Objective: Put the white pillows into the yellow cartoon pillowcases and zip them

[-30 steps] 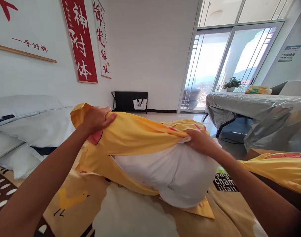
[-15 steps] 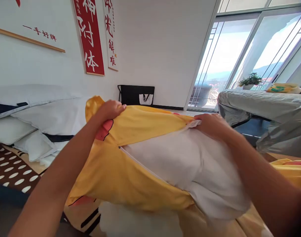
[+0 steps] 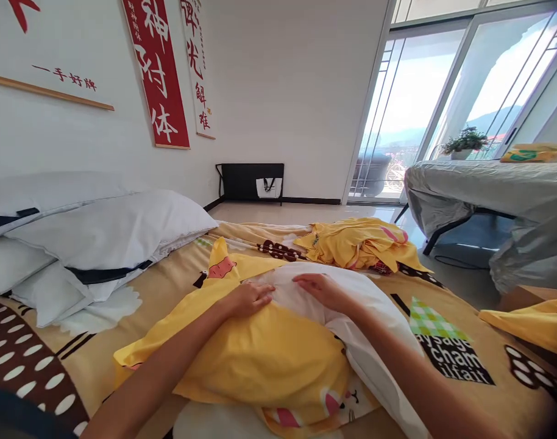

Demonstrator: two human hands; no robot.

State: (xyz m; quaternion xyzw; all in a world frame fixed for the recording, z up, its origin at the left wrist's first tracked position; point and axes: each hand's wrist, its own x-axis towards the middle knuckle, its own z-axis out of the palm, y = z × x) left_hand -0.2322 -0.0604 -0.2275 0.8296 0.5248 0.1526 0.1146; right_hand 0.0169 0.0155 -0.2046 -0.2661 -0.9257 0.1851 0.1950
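Observation:
A white pillow lies partly inside a yellow pillowcase on the bed, its right part bare. The pillowcase carries pink patches and a small cartoon face near its lower edge. My left hand rests on the yellow cloth beside the opening, fingers stretched towards the white pillow. Across from it, my right hand lies on the bare pillow with its fingers extended and slightly curved. Neither hand visibly grips cloth.
Several white pillows are piled at the left. A heap of yellow covers lies at the bed's far side. The patterned bedspread is beneath everything. At right stand a covered table and a cardboard box with yellow cloth.
The pillow and pillowcase have come down from being held up onto the bed. Both hands have let go of the pillowcase's edge and moved closer together.

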